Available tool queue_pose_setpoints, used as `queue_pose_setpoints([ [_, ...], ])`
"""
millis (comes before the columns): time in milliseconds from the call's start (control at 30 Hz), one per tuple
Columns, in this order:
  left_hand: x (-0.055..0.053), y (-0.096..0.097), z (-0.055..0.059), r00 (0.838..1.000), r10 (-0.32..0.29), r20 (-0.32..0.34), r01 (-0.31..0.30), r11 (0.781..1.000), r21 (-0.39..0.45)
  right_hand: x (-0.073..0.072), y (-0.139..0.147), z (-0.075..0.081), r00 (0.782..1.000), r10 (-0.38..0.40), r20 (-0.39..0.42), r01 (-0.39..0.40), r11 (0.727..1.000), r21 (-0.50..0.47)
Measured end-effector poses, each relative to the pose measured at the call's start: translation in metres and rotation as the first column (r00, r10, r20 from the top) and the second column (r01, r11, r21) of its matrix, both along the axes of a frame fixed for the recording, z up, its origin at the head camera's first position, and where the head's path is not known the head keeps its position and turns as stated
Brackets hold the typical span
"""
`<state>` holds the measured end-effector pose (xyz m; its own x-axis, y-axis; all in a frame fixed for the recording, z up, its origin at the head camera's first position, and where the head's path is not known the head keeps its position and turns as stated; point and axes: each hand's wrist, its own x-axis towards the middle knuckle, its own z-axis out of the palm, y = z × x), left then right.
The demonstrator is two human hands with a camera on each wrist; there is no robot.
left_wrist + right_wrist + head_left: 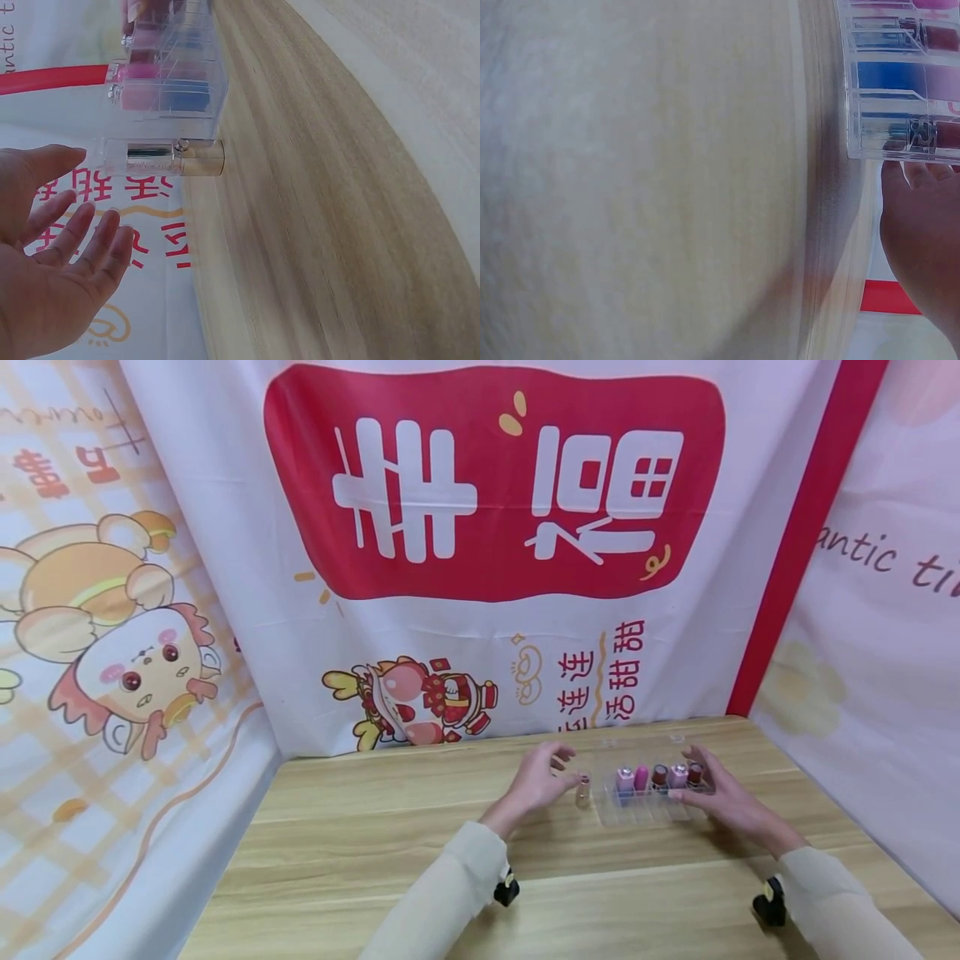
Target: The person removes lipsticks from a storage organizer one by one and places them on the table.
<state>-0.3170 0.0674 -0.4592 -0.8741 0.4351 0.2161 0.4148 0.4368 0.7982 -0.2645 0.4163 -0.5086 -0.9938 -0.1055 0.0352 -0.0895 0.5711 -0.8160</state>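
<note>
Gold lipstick (582,794) stands upright on the counter (360,843), just left of the clear box (606,811); my left wrist view shows its see-through cap and a gap to my left thumb, which the head view blurs into overlap. My right wrist view misses that lipstick and cuts off the boxed ones at its edge. My left hand (538,779) is spread, holding nothing, thumb nearest the cap. My right hand (723,795) curls round the box's right end, some fingers partly hidden; how firmly, I cannot tell
</note>
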Motion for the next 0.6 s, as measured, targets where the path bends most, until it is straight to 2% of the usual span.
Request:
queue_pose_setpoints([
  [600, 0.0076, -0.0010, 0.0063, 0.998, -0.044, -0.051, 0.044, 0.999, -0.002, 0.0024, -0.0024, 0.0039, 1.000, -0.006, 0.024, 0.006, 1.000, 0.006],
])
